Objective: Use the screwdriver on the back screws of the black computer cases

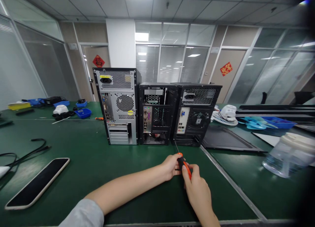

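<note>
A screwdriver [186,167] with an orange and black handle points away from me, its tip at the lower left corner of the right computer case [194,122]. My right hand [197,189] is wrapped round the handle's rear. At the front end of the handle, near the shaft, my left hand [171,167] grips it with closed fingers. The right case is black and shows its back, with a power socket and a light port panel. Close to its left stand a black case [157,122] with openings in its back and a taller silver-backed case [120,109].
A phone [36,184] and black cables [31,148] lie at left. Blue trays [83,113] and another screwdriver [99,118] sit behind. To the right are a black panel [228,138], a clear water jug [287,154] and a white fan [225,114].
</note>
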